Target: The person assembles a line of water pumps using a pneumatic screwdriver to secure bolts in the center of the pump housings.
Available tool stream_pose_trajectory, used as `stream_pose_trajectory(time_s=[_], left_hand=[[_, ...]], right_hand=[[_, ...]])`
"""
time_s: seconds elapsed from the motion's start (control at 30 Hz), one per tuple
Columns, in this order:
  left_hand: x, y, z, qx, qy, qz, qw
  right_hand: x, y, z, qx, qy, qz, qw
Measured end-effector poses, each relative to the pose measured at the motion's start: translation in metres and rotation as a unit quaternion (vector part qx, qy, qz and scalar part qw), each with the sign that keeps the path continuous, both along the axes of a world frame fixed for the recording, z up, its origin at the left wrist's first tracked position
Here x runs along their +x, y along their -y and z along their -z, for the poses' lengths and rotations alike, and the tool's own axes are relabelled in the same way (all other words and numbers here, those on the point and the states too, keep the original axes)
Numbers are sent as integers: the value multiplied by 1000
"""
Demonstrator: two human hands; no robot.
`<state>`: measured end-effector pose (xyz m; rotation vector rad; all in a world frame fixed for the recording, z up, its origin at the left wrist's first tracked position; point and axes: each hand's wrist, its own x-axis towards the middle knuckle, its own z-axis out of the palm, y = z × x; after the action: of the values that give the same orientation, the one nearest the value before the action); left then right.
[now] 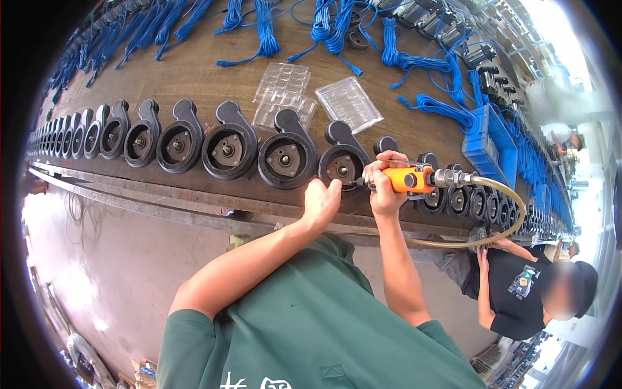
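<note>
My right hand [387,188] is wrapped round an orange air tool [407,179], with a metal coupling [451,178] and a yellowish hose [516,202] at its right end. The tool's dark tip points left, towards a round black housing [326,170] with a metal plate and a shaft inside. At that housing's lower rim is my left hand [322,204], fingers curled in. Whether it pinches a small part is not visible. Left of it stands another black housing [286,160]; a further one [385,146] is partly hidden behind my right hand.
Similar housings line the table's near edge both ways. Clear plastic trays [350,105] lie beyond them. Blue cable bundles [266,32] cover the far side, and a blue crate [490,146] stands at right. A person in black [518,285] works along the table at right.
</note>
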<state>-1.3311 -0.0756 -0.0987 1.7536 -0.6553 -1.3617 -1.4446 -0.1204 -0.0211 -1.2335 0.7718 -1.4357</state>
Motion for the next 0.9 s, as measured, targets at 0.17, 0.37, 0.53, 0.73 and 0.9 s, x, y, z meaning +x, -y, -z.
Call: stream_pose_trajectory(time_s=[0.17, 0.37, 0.53, 0.73, 0.9], left_hand=[[5, 1, -17, 27, -2, 30, 999], [2, 1, -8, 14, 10, 26, 1000], [9, 0, -12, 28, 20, 53, 998], [11, -2, -15, 44, 23, 51, 997], [8, -1, -37, 17, 22, 52, 998]], right_hand=[[-2, 2, 1, -7, -38, 16, 999], [1, 2, 0, -13, -12, 25, 1000], [7, -3, 0, -11, -26, 34, 999], [9, -3, 5, -29, -57, -42, 997], [8, -10, 6, -46, -90, -14, 995]])
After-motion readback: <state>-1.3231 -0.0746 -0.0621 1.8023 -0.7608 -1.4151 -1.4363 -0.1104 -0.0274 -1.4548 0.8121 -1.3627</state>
